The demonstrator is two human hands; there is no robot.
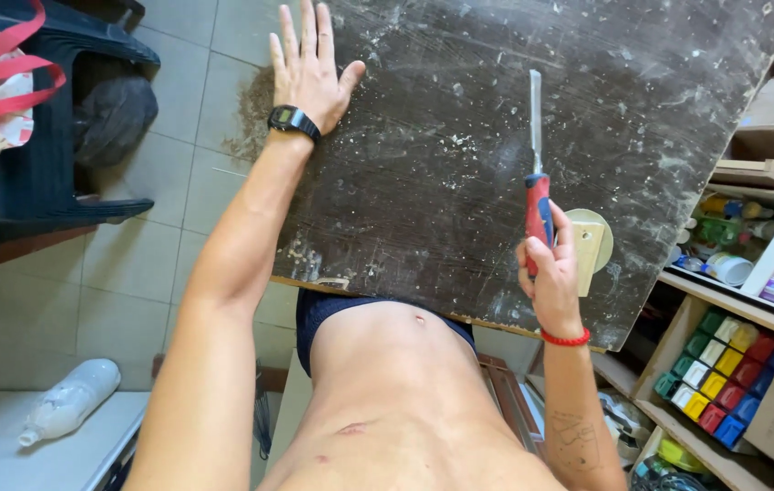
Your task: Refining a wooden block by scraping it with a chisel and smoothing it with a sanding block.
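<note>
Low in the frame, right of centre, we see our right hand (552,273), a red cord at the wrist, clenched around the red-and-blue handle of a steel-bladed chisel (537,173), its blade pointing up the frame over the dark, paint-flecked wooden board (442,164). Just right of that hand, a pale round wooden piece (593,238) lies on the board. At the top, left of centre, our left hand (308,68), black digital watch (293,120) at the wrist, rests flat and open on the board's left edge, grasping nothing. At lower right, colourful paint pots (719,377) fill a wooden shelf.
</note>
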